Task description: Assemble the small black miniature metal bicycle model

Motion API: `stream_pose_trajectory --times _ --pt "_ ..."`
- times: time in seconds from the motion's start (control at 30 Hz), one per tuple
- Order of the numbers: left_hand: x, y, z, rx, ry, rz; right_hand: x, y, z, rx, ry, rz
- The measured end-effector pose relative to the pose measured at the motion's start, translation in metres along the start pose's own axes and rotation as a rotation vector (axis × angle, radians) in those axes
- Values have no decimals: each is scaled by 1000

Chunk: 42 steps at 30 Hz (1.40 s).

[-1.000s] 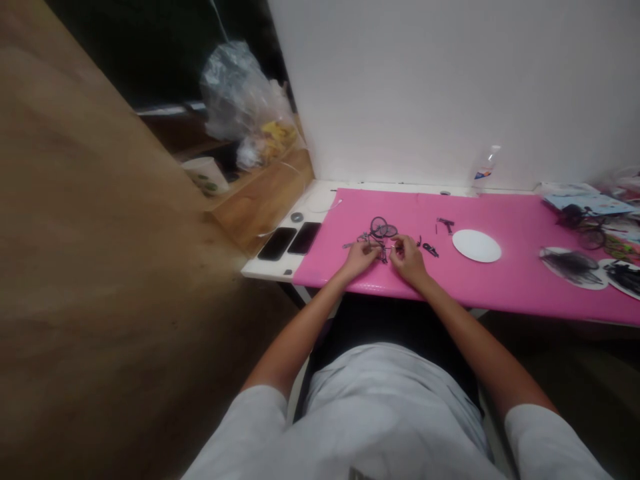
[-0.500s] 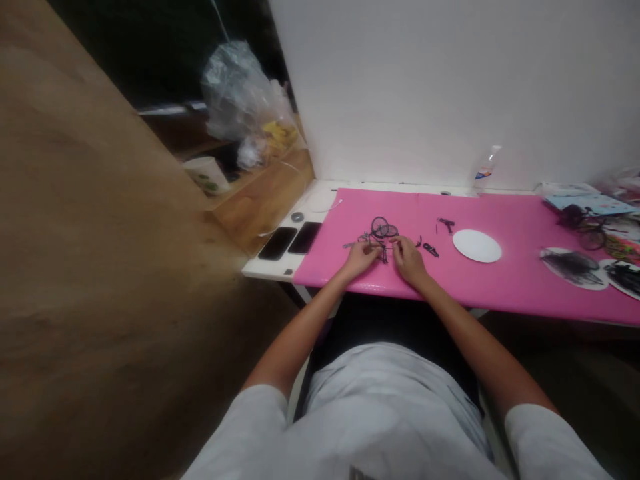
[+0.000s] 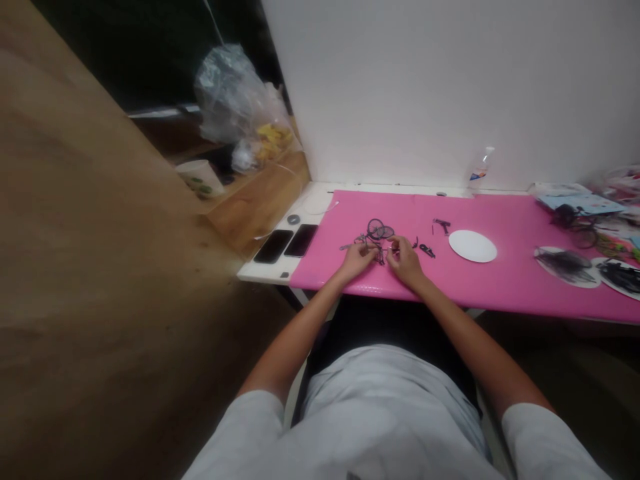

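Observation:
Over the pink table cover [image 3: 320,267], my left hand [image 3: 356,260] is closed in a pinch on the dark frame of a miniature bicycle [image 3: 380,256]. Just right of it, my right hand [image 3: 406,261] has its thumb and fingers together at the same frame. A thin piece seems to be between them, too small to name. Beyond my fingertips lie two small spoked wheels [image 3: 376,229]. Small dark parts [image 3: 427,251] rest right of my right hand, and a black pistol-shaped piece [image 3: 442,225] sits farther back.
A white plate [image 3: 473,246] lies to the right; farther along, plates hold black parts [image 3: 620,275]. Two dark phones [image 3: 273,246] are at the left edge. A clear bottle [image 3: 481,170] stands by the wall. Plastic bags [image 3: 235,93] hang at the back left.
The whole view has shifted slightly, so the table appears a little further left. My right fingers have moved slightly at the frame; both hands stay around the bicycle.

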<state>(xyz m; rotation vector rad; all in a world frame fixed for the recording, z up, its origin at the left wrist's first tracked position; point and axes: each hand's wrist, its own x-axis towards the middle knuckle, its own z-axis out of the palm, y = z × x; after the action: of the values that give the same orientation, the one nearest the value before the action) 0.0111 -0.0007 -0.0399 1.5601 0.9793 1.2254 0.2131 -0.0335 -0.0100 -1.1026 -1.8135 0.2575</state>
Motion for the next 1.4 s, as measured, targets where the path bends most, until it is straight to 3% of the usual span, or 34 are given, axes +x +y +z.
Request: stream_pose_trajectory --times 0.47,0.9,1.4 --pt "0 -1 0 -10 -9 -1 3 -1 -1 -51 -59 -102" --pt "1 -3 0 10 -4 7 2 3 3 -10 6 -10" --pt "1 -4 0 -21 2 -9 1 0 1 0 4 -33"
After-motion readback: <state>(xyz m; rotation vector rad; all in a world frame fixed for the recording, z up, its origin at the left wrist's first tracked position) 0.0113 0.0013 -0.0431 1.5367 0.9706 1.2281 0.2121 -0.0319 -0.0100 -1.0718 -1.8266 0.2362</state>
